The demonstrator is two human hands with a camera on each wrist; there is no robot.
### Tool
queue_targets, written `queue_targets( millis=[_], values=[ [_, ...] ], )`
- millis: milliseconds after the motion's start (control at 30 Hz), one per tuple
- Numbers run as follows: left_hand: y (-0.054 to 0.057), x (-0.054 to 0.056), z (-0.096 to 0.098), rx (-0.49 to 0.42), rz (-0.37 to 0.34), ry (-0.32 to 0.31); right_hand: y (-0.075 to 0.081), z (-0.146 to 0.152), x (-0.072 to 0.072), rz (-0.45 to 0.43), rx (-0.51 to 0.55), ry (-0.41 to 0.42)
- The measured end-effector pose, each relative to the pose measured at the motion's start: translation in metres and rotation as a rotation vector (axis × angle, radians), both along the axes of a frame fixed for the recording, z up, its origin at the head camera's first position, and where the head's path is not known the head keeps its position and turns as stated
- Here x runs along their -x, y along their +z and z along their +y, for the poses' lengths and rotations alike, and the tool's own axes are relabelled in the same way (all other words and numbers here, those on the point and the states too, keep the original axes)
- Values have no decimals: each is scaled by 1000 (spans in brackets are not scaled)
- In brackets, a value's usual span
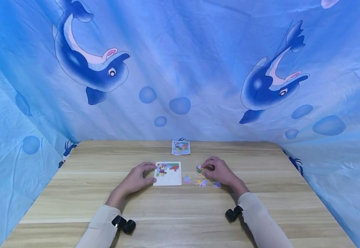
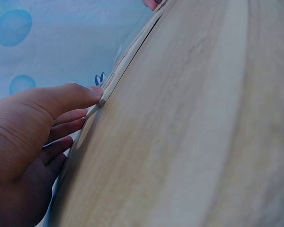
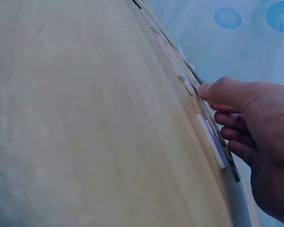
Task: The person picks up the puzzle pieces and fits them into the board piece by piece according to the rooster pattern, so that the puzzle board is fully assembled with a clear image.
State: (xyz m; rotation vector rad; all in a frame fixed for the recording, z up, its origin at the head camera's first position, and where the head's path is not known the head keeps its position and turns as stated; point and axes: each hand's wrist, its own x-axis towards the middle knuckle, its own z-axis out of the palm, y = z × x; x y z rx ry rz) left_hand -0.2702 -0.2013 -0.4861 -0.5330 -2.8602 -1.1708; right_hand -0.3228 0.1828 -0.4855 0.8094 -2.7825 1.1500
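Note:
A square white puzzle board [image 1: 169,179], partly filled with coloured pieces along its top and left, lies flat on the table in the head view. My left hand [image 1: 138,177] rests at its left side, thumb by the lower corner and fingers by the upper one. In the left wrist view the thumb [image 2: 87,96] touches the board's edge. To the right, my right hand [image 1: 218,171] pinches a colourful puzzle piece [image 1: 199,169] between thumb and fingers, which partly hide it. Several loose puzzle pieces [image 1: 201,182] lie just below that hand.
A picture card [image 1: 181,147] showing a colourful bird lies near the back edge of the wooden table [image 1: 180,217]. Behind the table hangs a blue curtain [image 1: 198,44] printed with dolphins. A black wrist camera sits on each sleeve.

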Motion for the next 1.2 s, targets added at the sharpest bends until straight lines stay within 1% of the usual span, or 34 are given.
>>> queue_targets(
  millis=[300, 467, 833, 1000, 1200],
  values=[
    [1, 2, 1, 13, 17, 0, 3, -7, 1, -20, 28, 2],
    [1, 2, 2, 8, 5, 5, 4, -17, 2, -23, 25, 15],
    [-2, 2, 1, 4, 16, 1, 10, -51, -1, 54, 25, 76],
    [0, 1, 2, 9, 28, -2, 11, -69, -1, 30, 24, 79],
    [1, -1, 2, 1, 15, 0, 5, -90, -1, 8, 15, 109]
  ],
)
